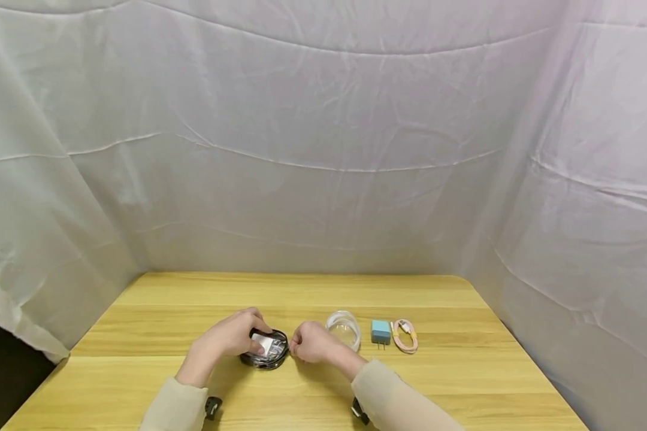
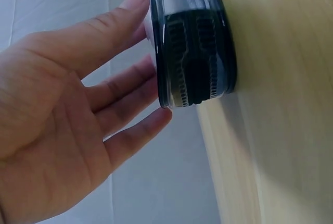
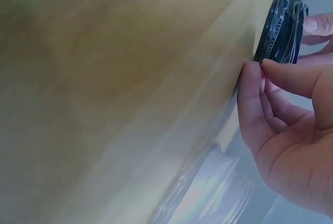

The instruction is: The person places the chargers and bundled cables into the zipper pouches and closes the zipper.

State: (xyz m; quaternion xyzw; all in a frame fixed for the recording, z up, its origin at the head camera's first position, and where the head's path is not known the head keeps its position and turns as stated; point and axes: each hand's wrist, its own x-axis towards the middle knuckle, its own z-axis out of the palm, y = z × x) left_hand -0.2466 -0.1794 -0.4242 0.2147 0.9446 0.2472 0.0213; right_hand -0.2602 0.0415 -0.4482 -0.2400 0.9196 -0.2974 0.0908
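Observation:
A round, clear zip case with black trim point(image 1: 276, 356) lies on the wooden table, a white patch showing on its upper face. In the left wrist view, black zipper tracks point(image 2: 197, 73) run along its side. My left hand point(image 1: 232, 335) rests over the case from the left. Its thumb is on the upper face, and its fairly straight fingers touch the case. At the case's right edge, the thumb and index finger of my right hand point(image 1: 314, 342) pinch together on what appears to be the zipper pull, mostly hidden by the fingertips.
Just right of my right hand lies a round clear case with white trim point(image 1: 357, 332). Farther right are a blue plug-in charger point(image 1: 380, 331) with its prongs toward me and a coiled pink cable point(image 1: 414, 342). Pale cloth point(image 1: 323, 203) hangs behind and beside the table.

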